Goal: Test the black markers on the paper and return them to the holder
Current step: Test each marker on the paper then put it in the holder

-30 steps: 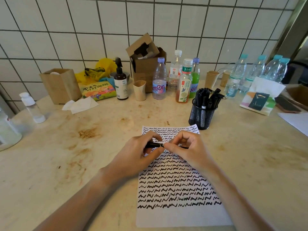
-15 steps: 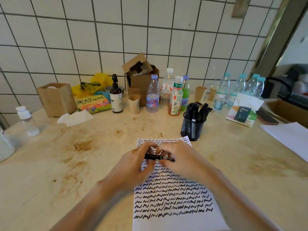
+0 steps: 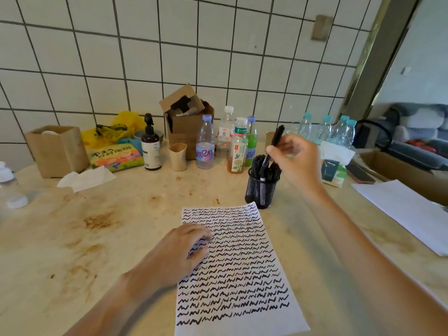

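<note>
Black marker was tilted, capped, lower end just above mesh holder. Holder stood on table beside top right corner of paper, packed with black markers. Right hand pinched marker between fingers. Left hand rested on paper's left edge, fingers loosely curled, holding nothing.

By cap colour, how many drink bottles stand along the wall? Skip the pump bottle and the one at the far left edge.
Purple-capped bottles: 2
White-capped bottles: 2
Light-blue-capped bottles: 4
Total: 8 in view; the raised hand may hide more.
</note>
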